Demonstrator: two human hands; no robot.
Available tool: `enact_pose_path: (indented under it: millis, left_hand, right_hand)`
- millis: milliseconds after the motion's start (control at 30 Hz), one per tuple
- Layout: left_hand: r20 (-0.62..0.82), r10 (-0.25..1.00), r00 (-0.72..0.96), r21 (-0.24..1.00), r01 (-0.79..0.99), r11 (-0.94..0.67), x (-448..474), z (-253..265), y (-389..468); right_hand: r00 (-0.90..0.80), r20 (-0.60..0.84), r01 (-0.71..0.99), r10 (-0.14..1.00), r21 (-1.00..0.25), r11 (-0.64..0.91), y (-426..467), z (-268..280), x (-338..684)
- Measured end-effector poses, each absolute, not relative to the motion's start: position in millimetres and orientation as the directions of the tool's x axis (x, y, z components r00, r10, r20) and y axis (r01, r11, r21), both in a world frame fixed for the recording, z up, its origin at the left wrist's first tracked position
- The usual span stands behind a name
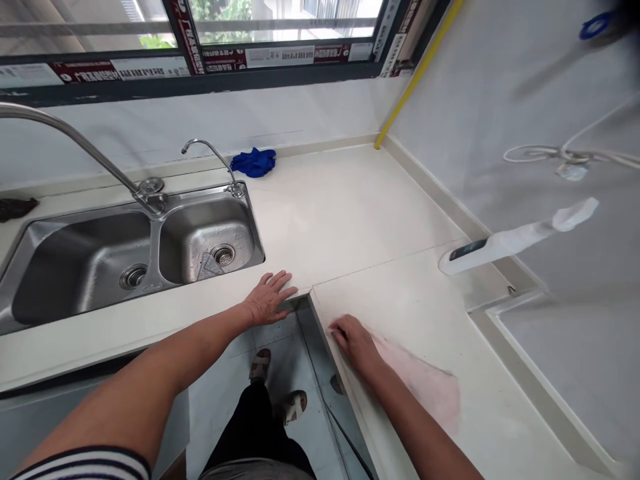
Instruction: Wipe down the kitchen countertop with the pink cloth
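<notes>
A pale cream stone desk (350, 213) runs in an L along two walls, under a dark-framed window (200, 40) with printed tape on its frame. At the far left a dark rag (15, 208) lies at the back edge of the desk. Next comes a steel double sink (125, 257), two basins side by side, each with a round drain; a thin translucent scrap lies in the right basin beside its drain. A tall curved tap (75, 143) rises behind the divider, and a smaller tap (215, 157) stands at the sink's back right corner. Just right of that, a blue cloth (254, 162) lies bunched against the back wall.

The left hand (267, 297) rests flat on the front edge of the desk, fingers spread, palm down, holding nothing, right at the inner corner where the two runs meet. Below it the grey tiled floor (280, 333) and the person's sandalled feet show.

The right hand (353, 337) lies on the near edge of the right-hand run, fingers lightly curled and pressed on a pink cloth (425, 383). The cloth is thin, faded and pale, spread flat on the desk and reaching from under the hand out past the forearm to a ragged far edge.

Further right, a white tube-shaped object (500, 245) with a dark panel lies against the protected side wall, and a white cable (565, 155) loops on that wall. A yellow strip (415, 73) runs up the room's corner.
</notes>
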State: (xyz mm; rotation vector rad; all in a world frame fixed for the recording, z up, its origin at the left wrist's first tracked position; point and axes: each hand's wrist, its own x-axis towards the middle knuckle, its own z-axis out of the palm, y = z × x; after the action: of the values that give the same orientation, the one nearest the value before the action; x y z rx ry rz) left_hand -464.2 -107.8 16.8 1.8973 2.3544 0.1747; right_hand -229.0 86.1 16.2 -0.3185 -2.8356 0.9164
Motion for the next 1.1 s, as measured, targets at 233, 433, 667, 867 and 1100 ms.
enact_pose_path:
  millis: [233,433,667,867,1100]
  left_hand:
    - [0.014,0.978,-0.208,0.155,0.967,0.203,-465,15,-109]
    - [0.028,0.976,-0.214,0.143,0.968,0.208,-465,12,-109]
    - [0.025,0.978,-0.207,0.135,0.970,0.202,-466,12,-108]
    - [0.018,0.979,-0.203,0.131,0.971,0.199,-466,10,-107]
    - [0.013,0.977,-0.212,0.121,0.970,0.209,-464,13,-107]
  right_hand:
    - [-0.938,0.140,0.211,0.317,-0.494,0.843,93,3,-298]
    - [-0.947,0.129,0.204,0.292,-0.461,0.864,67,14,-239]
    - [-0.948,0.112,0.204,0.299,-0.508,0.837,45,11,-90]
    - [-0.952,-0.023,0.267,0.304,-0.545,0.795,47,9,-67]
    - [-0.908,-0.174,0.417,0.381,-0.465,0.781,73,26,-210]
